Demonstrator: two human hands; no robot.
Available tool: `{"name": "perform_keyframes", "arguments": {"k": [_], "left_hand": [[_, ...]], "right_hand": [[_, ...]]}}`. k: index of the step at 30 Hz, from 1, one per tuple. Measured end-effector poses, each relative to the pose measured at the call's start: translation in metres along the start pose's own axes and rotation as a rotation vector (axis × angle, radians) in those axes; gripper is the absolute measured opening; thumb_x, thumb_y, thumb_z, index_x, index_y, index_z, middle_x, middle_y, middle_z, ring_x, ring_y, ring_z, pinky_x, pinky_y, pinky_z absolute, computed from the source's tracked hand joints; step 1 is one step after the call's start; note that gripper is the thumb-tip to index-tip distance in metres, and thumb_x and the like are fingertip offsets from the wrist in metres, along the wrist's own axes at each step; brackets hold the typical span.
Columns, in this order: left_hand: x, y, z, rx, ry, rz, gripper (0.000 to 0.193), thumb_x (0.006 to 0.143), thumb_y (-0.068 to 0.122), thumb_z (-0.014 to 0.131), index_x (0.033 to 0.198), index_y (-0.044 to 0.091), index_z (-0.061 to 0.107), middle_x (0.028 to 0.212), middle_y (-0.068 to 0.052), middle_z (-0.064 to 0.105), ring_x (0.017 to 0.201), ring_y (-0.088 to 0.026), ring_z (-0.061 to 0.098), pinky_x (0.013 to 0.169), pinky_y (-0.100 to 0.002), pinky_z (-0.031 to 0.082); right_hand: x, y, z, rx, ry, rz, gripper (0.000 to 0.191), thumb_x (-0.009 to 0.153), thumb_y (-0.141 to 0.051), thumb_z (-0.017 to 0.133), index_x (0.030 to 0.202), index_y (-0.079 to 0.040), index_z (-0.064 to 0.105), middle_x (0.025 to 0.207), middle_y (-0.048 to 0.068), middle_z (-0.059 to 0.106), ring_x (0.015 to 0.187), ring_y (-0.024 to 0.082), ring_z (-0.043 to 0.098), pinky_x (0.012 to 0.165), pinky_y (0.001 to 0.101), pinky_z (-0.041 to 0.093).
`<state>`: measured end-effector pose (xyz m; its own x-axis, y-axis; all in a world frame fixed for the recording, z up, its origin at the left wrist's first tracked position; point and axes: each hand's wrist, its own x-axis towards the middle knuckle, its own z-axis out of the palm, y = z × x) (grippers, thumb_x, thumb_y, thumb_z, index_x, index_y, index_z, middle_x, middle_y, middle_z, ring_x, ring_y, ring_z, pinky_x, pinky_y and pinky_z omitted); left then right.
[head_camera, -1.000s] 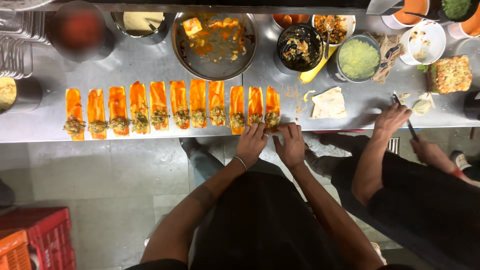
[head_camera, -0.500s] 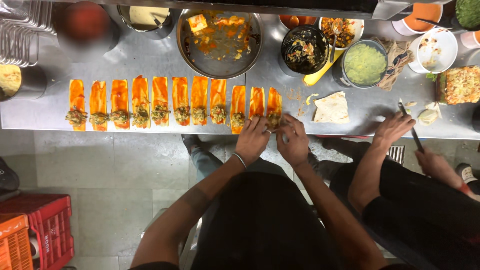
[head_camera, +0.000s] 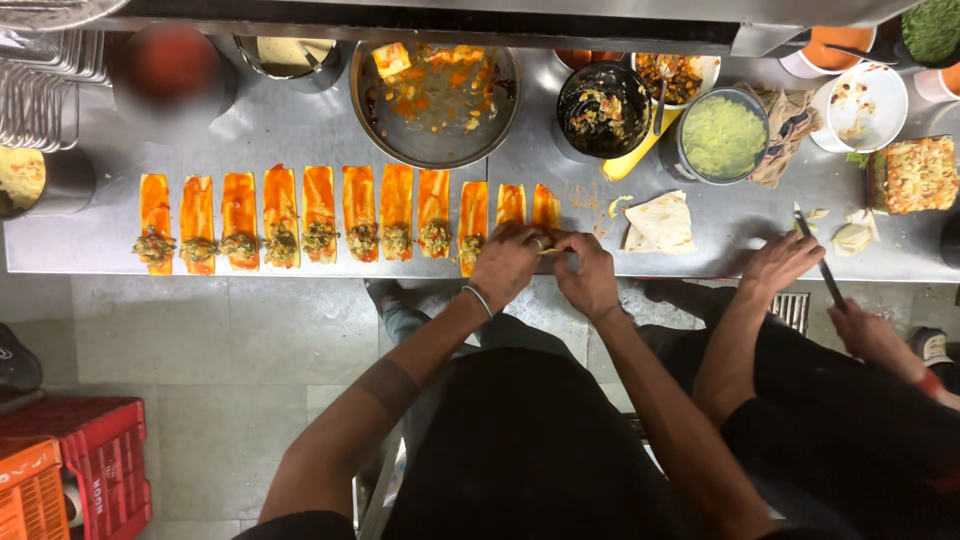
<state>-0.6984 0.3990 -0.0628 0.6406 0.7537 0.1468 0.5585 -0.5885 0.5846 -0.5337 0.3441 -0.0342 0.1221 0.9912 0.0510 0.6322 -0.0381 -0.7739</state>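
A steel table (head_camera: 280, 130) carries a row of sauce-covered dough strips (head_camera: 320, 212). At twelve o'clock sits a wide metal pan (head_camera: 435, 100); toward two, a green-filled bowl (head_camera: 723, 135); at three, folded flatbread (head_camera: 660, 222).

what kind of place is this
Most likely a commercial kitchen prep line: a long steel counter, a row of sauced strips topped with filling, and bowls of ingredients such as the green mash.

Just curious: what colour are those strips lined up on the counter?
Orange-red strips, each with a greenish-brown filling heap at its near end; the head view shows them.
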Motion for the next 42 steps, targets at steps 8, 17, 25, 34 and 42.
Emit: {"name": "perform_keyframes", "arguments": {"k": [8,17,25,34,42], "left_hand": [[0.005,-0.007,0.006,-0.155,-0.187,-0.159,0.017,0.096,0.018,0.062,0.108,0.007,0.067,0.097,-0.018,0.071,0.086,-0.039,0.07,0.076,-0.051,0.056],[0.008,-0.01,0.01,-0.159,-0.117,-0.078,0.019,0.095,0.019,0.062,0.106,0.005,0.064,0.1,-0.019,0.071,0.089,-0.038,0.07,0.078,-0.05,0.056],[0.011,-0.013,0.009,-0.198,-0.113,-0.07,0.016,0.099,0.02,0.063,0.108,0.007,0.064,0.09,-0.016,0.07,0.089,-0.038,0.07,0.077,-0.051,0.056],[0.015,-0.014,0.011,-0.174,-0.137,-0.109,0.021,0.098,0.024,0.062,0.112,0.009,0.066,0.085,-0.019,0.071,0.081,-0.04,0.07,0.073,-0.053,0.056],[0.021,-0.016,0.007,-0.262,0.01,0.023,0.015,0.095,0.021,0.061,0.102,0.008,0.065,0.112,-0.015,0.073,0.092,-0.036,0.07,0.077,-0.049,0.056]], "right_hand": [[0.005,-0.002,0.002,0.059,-0.001,0.013,0.028,0.09,-0.001,0.069,0.117,-0.004,0.07,0.119,0.016,0.073,0.106,0.03,0.074,0.091,0.0352,0.059],[-0.001,0.002,0.001,0.071,0.037,0.001,0.023,0.089,0.002,0.071,0.111,-0.002,0.069,0.126,0.014,0.073,0.109,0.027,0.074,0.092,0.0348,0.059],[-0.001,0.004,0.003,0.035,0.071,0.025,0.018,0.091,-0.001,0.073,0.108,-0.004,0.071,0.118,0.012,0.076,0.104,0.027,0.075,0.089,0.0342,0.06],[0.001,-0.001,0.005,0.031,0.07,0.108,0.018,0.094,-0.005,0.069,0.112,-0.006,0.07,0.109,0.014,0.076,0.097,0.031,0.075,0.083,0.0365,0.06],[0.008,-0.003,-0.001,-0.064,0.057,0.081,0.016,0.094,-0.005,0.068,0.109,-0.007,0.071,0.097,0.018,0.074,0.088,0.034,0.074,0.076,0.0408,0.057]]}}
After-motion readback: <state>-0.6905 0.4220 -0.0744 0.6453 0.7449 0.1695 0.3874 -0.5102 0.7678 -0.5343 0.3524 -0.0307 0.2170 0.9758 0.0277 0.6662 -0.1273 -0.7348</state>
